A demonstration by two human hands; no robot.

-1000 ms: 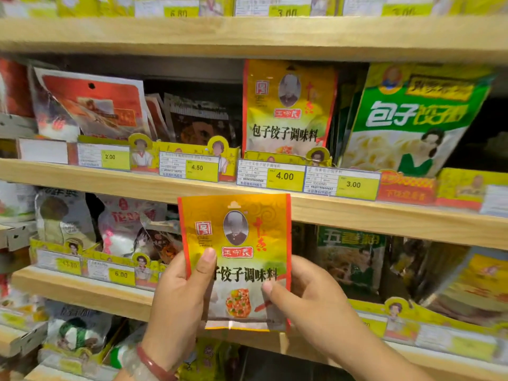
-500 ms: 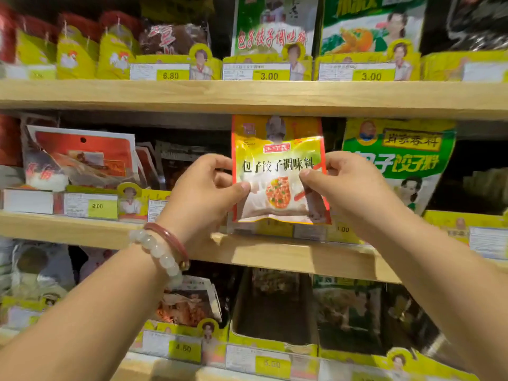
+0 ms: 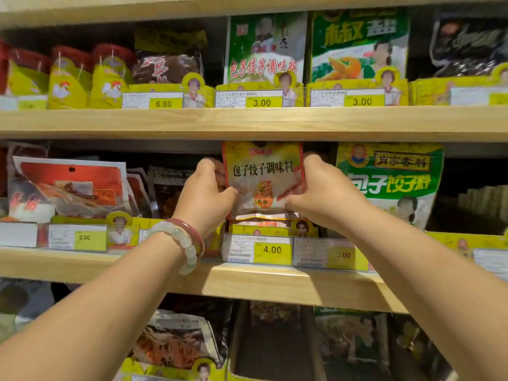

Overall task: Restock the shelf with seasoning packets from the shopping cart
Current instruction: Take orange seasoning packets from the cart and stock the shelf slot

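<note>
Head view, both arms reach up into the middle of the frame. Left hand [image 3: 204,193] and right hand [image 3: 323,192] each clamp one side edge of a single yellow seasoning packet [image 3: 264,178], thumbs on the front face near its lower corners, fingers curled round behind. Hands apart, the packet's width between them.

The packet stands upright at centre frame in the middle shelf [image 3: 247,281] bay. Its top edge is hidden behind the underside of the upper shelf [image 3: 247,122]; its bottom edge sits just above the yellow display tray [image 3: 258,229]. Whether it touches the tray floor I cannot tell. A price tag reading 4.00 [image 3: 272,250] is directly below it on the shelf front.

Left wrist carries a pale bead bracelet [image 3: 181,240] and a red bangle [image 3: 189,229], touching each other.

Neighbours on the same shelf: a large green and yellow packet [image 3: 390,180] just right of the right hand; red and white packets [image 3: 68,185] at left of frame, leaning. A dark packet [image 3: 165,188] sits between those and the left hand.

Upper shelf, left to right: yellow pouches with a rooster print [image 3: 68,81], a brown packet [image 3: 167,67], two green packets [image 3: 266,48], price tags 6.80, 3.00, 3.00.

Lower frame: more packets, blurred, and a yellow carton [image 3: 275,350] whose visible interior is dark.
</note>
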